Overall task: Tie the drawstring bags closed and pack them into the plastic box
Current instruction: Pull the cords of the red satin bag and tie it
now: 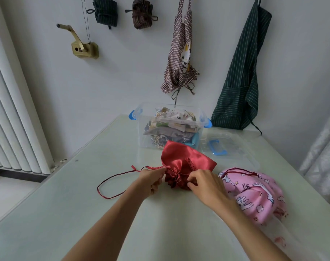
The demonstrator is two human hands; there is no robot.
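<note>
Both hands are working at the gathered mouth of the red satin drawstring bag (181,166) in front of me.

I am seeing the left hand (153,182) pinching the red drawstring (111,182), which is looping out to its left, while the right hand (203,185) is pinching the bunched fabric. Just right of that hand, a pink printed bag (254,194) is lying on the table (66,213); beyond both hands the clear plastic box (171,125) is holding several bags.

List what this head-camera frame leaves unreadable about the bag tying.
- Gathered mouth of the red satin drawstring bag: partly covered by left hand and right hand; knot state unclear.
- Clear plastic box: bag count inside unclear, fabrics overlap.
- Pink cartoon-print drawstring bag: near side hidden by the right forearm.
</note>
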